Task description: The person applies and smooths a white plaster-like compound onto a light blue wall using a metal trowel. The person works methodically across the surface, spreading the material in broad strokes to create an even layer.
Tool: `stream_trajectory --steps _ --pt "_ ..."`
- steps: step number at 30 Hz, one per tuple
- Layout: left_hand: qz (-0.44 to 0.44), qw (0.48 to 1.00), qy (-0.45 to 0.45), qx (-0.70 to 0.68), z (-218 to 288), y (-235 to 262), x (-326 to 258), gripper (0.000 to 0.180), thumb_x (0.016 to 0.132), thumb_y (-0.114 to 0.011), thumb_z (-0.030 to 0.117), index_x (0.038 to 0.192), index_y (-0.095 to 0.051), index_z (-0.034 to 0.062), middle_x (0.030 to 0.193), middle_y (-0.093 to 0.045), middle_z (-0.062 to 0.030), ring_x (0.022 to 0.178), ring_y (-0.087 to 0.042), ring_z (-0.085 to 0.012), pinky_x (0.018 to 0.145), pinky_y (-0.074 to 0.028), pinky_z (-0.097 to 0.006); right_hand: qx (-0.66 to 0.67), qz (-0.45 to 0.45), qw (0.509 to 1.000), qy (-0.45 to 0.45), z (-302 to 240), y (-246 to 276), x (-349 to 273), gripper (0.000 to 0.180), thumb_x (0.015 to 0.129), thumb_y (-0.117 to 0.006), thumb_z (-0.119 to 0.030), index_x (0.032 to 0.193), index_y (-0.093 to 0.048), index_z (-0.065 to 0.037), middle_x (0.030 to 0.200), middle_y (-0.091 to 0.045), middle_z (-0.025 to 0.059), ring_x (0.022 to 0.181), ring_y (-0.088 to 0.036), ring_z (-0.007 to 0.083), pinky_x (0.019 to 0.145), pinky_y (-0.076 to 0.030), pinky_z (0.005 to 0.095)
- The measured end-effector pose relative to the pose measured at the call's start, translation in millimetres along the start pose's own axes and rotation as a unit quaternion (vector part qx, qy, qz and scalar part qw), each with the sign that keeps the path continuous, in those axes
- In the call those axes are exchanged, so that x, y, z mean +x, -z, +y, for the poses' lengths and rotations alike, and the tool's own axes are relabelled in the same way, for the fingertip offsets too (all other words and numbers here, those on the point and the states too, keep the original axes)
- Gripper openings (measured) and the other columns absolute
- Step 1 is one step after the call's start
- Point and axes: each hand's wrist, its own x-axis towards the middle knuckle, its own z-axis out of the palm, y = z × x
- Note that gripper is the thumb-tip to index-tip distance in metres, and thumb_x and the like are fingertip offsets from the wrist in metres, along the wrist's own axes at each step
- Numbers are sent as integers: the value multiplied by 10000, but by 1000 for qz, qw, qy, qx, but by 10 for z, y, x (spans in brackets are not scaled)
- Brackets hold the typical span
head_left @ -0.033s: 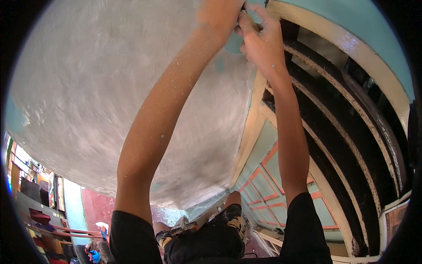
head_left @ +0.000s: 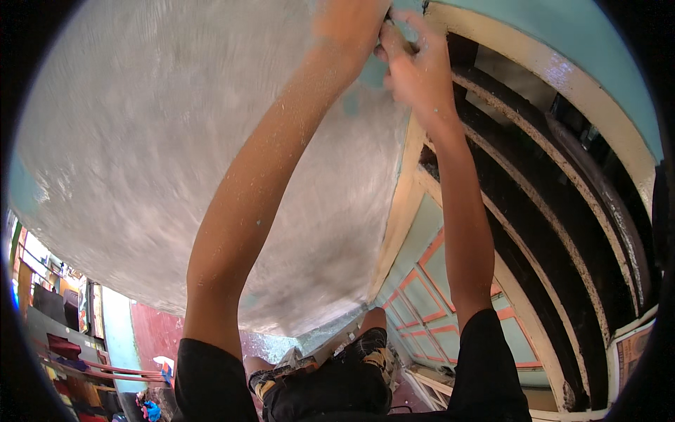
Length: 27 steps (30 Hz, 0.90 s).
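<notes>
Both my arms reach up to a wall (head_left: 140, 133) coated in smeared, whitish-grey plaster, with light blue paint showing at its edges. My left hand (head_left: 353, 22) is at the top edge of the view, blurred, its fingers out of sight. Close beside it, my right hand (head_left: 424, 70) has its fingers curled round a small yellowish thing with a dark end, mostly covered by the fingers; its kind cannot be made out. Pale specks dot both forearms.
To the right, a cream wooden frame (head_left: 402, 204) borders an opening with dark curved slats (head_left: 541, 197). Below it stands a pale panel with orange-edged squares (head_left: 422, 288). Red flooring (head_left: 156, 334) and household clutter lie at lower left. My knees show at the bottom.
My right hand has shifted very slightly, with its fingers still curled. The left arm is nearly where it was.
</notes>
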Motion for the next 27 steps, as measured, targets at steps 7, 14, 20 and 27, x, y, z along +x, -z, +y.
stream_trajectory --steps 7,14,20,27 --pt "-102 992 -61 -36 367 79 -648 459 742 -692 58 1167 -579 -73 1248 -583 -256 1202 -573 -345 972 -505 -371 136 -37 978 -153 351 153 -627 218 985 -553 -151 1173 -565 -42 684 -556 17 506 -470 55 420 -373 228" --pt "-157 984 -53 -62 478 62 -963 575 772 -668 10 1297 -482 -132 1341 -525 -279 1282 -513 -356 1016 -491 -371 185 -60 960 -203 482 158 -893 211 997 -523 -139 1187 -541 -50 671 -540 -3 507 -434 21 410 -332 193" --pt "-145 987 -51 -45 470 47 -988 579 770 -665 1 1301 -477 -134 1354 -511 -284 1280 -513 -362 1027 -483 -377 174 -50 968 -176 504 117 -923 198 987 -536 -131 1166 -555 -49 670 -542 -9 500 -432 24 407 -342 200" --pt "-123 989 -50 -57 412 27 -948 577 739 -681 26 1263 -508 -142 1349 -513 -290 1276 -511 -380 1025 -479 -391 142 -43 974 -172 406 101 -896 191 976 -537 -109 1140 -558 -14 673 -540 -13 514 -452 29 408 -360 214"
